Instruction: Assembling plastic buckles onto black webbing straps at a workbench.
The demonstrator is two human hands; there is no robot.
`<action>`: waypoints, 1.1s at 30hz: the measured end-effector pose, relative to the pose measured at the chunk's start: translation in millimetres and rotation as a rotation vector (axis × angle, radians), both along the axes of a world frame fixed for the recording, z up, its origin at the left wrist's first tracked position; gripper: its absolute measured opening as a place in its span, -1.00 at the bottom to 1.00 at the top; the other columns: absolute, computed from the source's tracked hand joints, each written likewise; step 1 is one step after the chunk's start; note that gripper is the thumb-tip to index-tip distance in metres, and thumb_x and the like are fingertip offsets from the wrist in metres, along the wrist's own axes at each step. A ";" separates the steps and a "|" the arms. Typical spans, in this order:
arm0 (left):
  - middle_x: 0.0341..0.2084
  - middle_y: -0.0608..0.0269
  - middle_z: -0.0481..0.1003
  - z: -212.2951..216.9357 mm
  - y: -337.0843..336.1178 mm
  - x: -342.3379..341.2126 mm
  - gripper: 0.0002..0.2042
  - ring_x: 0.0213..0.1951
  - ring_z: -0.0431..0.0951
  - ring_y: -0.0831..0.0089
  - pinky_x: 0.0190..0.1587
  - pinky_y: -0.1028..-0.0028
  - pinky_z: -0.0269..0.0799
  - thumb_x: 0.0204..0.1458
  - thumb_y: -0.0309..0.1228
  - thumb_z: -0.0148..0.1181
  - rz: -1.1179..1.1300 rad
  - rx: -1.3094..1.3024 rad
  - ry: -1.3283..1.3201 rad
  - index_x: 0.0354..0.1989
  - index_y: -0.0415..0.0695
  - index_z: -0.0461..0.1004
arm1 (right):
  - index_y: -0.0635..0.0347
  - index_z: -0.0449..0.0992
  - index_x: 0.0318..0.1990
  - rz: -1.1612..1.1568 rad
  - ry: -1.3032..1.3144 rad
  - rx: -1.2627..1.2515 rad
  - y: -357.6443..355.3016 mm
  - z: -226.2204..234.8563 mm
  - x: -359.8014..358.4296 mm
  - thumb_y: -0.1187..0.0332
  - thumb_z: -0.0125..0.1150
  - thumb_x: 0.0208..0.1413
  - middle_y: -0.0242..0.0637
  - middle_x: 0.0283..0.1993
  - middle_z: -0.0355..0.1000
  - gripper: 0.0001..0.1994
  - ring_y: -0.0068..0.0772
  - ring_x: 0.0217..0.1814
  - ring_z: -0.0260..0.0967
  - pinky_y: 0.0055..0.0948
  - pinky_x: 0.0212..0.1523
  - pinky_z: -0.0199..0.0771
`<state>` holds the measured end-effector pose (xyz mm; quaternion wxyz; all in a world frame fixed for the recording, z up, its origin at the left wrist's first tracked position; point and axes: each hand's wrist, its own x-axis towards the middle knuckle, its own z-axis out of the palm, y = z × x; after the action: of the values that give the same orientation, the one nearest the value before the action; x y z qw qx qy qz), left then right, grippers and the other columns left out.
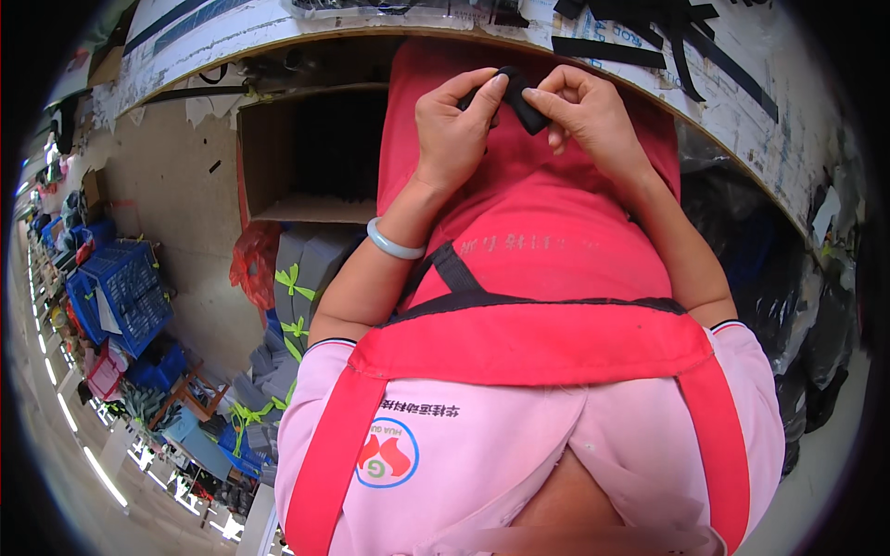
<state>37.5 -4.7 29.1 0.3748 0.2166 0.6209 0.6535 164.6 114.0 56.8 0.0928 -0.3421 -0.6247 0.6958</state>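
Both hands meet above my red apron (556, 241), close to the table's edge. A small folded black piece, which looks like fabric or webbing strap (528, 109), is pinched between them. My left hand (456, 125) grips its left end between thumb and forefinger, and a white bangle (393, 239) circles that wrist. On the other side, my right hand (586, 109) holds the right part with thumb and fingertips, its remaining fingers curled. The fingers partly cover the piece, so its full shape is hidden.
Black strips (607, 53) lie on the worn white table (519, 28) ahead. Below its left part stands an open cardboard box (315, 206) with dark contents. A red plastic bag (254, 266), grey bundles with yellow-green ties (315, 264) and blue crates (130, 287) are at left; dark plastic bags (788, 306) at right.
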 end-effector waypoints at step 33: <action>-0.46 0.28 0.42 -0.4 -27.3 2.4 -0.80 -0.44 0.43 0.50 -0.42 0.58 0.35 -0.11 -0.63 0.32 -0.199 0.234 0.529 -0.27 -0.14 0.61 | 0.25 0.49 -0.25 0.381 0.018 -0.270 20.9 -6.5 5.0 0.27 0.17 0.19 -0.47 -0.44 0.42 -0.80 -0.72 -0.46 0.35 -0.67 -0.44 0.40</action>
<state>39.9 -32.1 28.7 0.2348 0.4808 0.5930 0.6017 169.6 134.9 50.3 -0.0812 -0.2210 -0.5784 0.7810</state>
